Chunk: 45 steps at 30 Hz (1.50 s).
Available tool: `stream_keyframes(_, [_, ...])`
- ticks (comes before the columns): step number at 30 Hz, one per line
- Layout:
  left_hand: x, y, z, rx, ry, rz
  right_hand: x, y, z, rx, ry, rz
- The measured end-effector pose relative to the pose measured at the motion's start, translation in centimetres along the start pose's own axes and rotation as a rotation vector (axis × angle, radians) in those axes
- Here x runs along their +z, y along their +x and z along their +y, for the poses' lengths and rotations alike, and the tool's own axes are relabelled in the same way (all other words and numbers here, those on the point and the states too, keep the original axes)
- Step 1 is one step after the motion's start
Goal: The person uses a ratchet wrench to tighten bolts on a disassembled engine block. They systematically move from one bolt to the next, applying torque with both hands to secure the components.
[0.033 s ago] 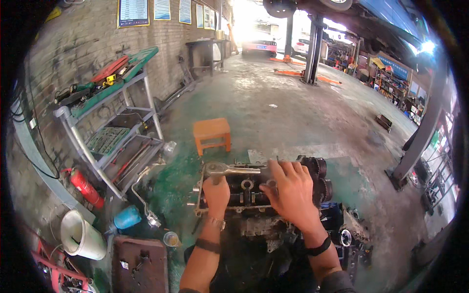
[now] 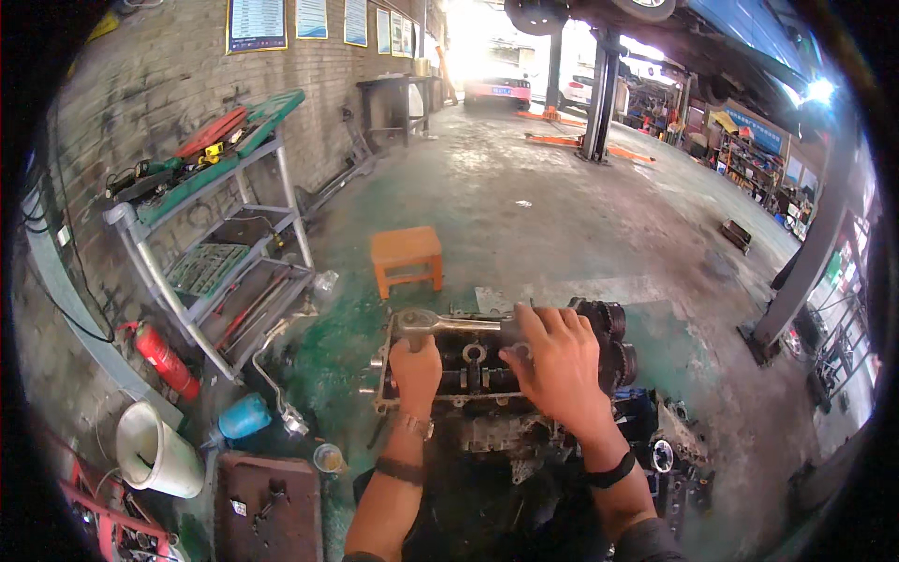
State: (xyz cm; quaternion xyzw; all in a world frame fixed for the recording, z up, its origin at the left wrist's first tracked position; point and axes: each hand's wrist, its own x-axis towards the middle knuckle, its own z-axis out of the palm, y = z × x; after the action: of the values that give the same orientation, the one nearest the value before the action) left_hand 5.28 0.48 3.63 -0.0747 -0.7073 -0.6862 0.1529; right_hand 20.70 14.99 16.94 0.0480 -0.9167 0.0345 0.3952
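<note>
Hardly anything has been moved since the earlier frame; only the head of the ratchet wrench (image 2: 461, 326) appears to have been shifted very slightly to the right. The wrench is held roughly level above the cylinder head (image 2: 475, 377), across its upper part, with the handle pointed toward the camshaft sprockets (image 2: 615, 321) at the right end. Just under the ratchet's head, the left hand (image 2: 417, 370) is closed in a fist, seemingly so that the drive end is steadied and kept upright; whether an extension or a socket is enclosed there cannot be told. By the right hand (image 2: 564, 361) the far end of the handle is clasped, the fingers laid over the top and the thumb kept lower, presumably because more leverage is gained away from the pivot.

To the left, a brown tray (image 2: 298, 525) is set on the floor near the left forearm, perhaps so that small parts are kept within reach. Tools are laid on the upper level of a metal tool cart (image 2: 295, 211), beside the brick wall, and an orange stool (image 2: 405, 246) is placed beyond the engine, well apart from both hands
</note>
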Motion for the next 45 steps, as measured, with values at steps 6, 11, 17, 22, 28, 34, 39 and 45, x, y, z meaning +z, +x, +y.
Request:
stream_keyframes(6, [0.8, -1.3, 2.2, 0.052, -0.107, 0.134, 1.7, 0.7, 1.5, 0.005, -0.019, -0.053])
stream_keyframes(11, [1.0, -1.7, 2.1, 0.142, -0.23, 0.07, 3.4, 2.1, 3.5, -0.026, 0.012, -0.082])
stream_keyframes(17, [0.2, -0.5, 1.7, 0.052, -0.287, -0.021, 6.4, 5.9, 4.6, -0.122, 0.043, -0.106])
stream_keyframes(22, [-0.9, -0.4, 2.5, 0.064, -0.217, -0.016, 11.4, 11.1, 4.1, -0.28, 0.101, -0.068])
stream_keyframes(28, [-1.4, -0.2, 2.9, 0.046, -0.228, -0.116, 16.8, 15.8, 1.2, -0.49, 0.215, -0.053])
stream_keyframes(34, [-1.3, -0.2, 2.5, -0.028, -0.256, -0.093, 20.3, 17.4, -1.1, -0.581, 0.365, 0.009])
stream_keyframes(39, [-1.1, 0.0, 2.0, -0.012, -0.222, -0.087, 19.3, 16.5, 0.3, -0.437, 0.376, -0.048])
stream_keyframes(45, [-0.7, -0.4, 1.9, 0.037, -0.233, -0.037, 18.0, 16.0, 0.8, -0.457, 0.361, 0.024])
